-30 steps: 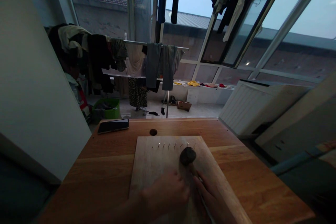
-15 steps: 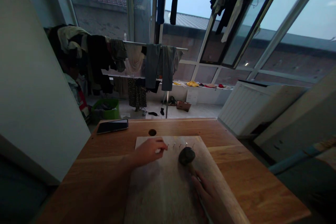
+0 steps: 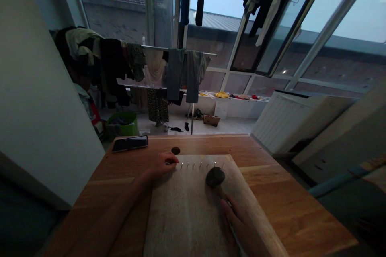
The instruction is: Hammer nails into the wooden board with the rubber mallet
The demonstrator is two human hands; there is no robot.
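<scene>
A pale wooden board (image 3: 181, 213) lies on the table, with several thin nails (image 3: 194, 165) standing in a row along its far edge. At the left end of that row is my left hand (image 3: 164, 166), thumb and fingertips pinched together by the board's far left corner. Whatever may be between those fingertips is too small to make out. My right hand (image 3: 238, 219) is wrapped round the handle of a hammer (image 3: 215, 177). The hammer's dark, rounded head rests low over the board, just on the near side of the nails at the right.
The wooden table (image 3: 289, 192) has a round hole (image 3: 175, 150) beyond the board. A phone (image 3: 130, 143) lies at its far left corner. Past the table stand a clothes rack (image 3: 177, 50) hung with laundry and a green tub (image 3: 128, 124). A white wall panel rises close on the left.
My left hand has moved left along the row, from its middle to the left end, uncovering more standing nails. My right hand and the hammer have hardly moved.
</scene>
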